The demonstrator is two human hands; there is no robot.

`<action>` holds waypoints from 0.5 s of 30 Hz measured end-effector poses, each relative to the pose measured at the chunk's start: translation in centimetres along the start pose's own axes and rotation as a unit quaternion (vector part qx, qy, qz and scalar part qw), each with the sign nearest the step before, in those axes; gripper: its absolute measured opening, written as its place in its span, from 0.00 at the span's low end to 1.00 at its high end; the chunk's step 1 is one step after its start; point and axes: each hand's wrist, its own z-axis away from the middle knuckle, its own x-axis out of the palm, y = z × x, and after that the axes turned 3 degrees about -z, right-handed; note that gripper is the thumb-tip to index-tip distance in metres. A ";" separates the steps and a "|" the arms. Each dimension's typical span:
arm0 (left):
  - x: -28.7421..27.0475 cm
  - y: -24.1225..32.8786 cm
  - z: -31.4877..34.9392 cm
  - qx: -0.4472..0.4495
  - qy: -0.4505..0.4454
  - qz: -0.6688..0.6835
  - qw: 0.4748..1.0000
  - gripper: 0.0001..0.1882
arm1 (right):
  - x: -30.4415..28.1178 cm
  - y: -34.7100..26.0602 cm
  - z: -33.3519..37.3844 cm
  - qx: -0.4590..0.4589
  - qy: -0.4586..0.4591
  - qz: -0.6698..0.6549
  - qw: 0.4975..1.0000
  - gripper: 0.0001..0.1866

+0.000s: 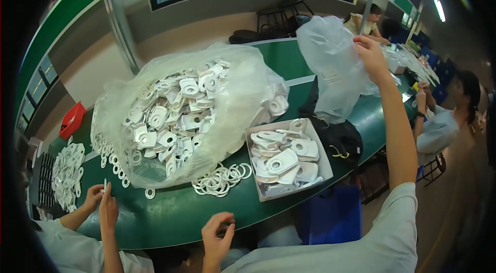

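Note:
My right hand (pixel 369 53) is raised at the far right, its fingers pinching the top of a translucent plastic bag (pixel 330 61) that hangs down over the table. My left hand (pixel 218 234) is low at the table's front edge, loosely curled, with a gap between thumb and fingers and nothing seen in it. Nearest to it are a pile of white rings (pixel 219 180) and an open cardboard box (pixel 263 194) full of white plastic parts (pixel 281 162). Behind stands a large open plastic bag (pixel 235 82) heaped with similar white parts (pixel 181 107).
A co-worker's hands (pixel 106 206) hold a small white piece at the left. Beyond them are more white parts (pixel 68 175), a dark rack (pixel 45 180) and a red bin (pixel 71 119). A black bag (pixel 338 141) lies beside the box; a blue bin (pixel 333 216) stands below. Other people sit at right.

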 end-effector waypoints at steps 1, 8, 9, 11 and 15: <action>-0.5 1.5 -0.2 0.078 0.032 -0.042 0.996 0.16 | 1.4 -2.3 0.7 -0.005 -0.048 -0.064 0.997 0.09; -1.5 6.4 -3.6 0.342 0.184 -0.150 0.909 0.54 | 14.0 -14.8 13.8 0.023 -0.346 -0.099 0.933 0.09; -1.0 6.5 -3.5 0.372 0.205 -0.089 0.901 0.55 | 16.7 -14.2 16.2 -0.060 -0.315 -0.093 0.943 0.08; -0.5 5.7 -0.5 0.262 0.200 -0.096 0.939 0.54 | 20.4 -19.2 23.1 0.057 -0.466 -0.093 0.878 0.08; -1.3 1.4 5.8 0.271 0.353 -0.126 0.887 0.44 | 22.1 -13.4 34.2 0.066 -0.526 -0.133 0.837 0.17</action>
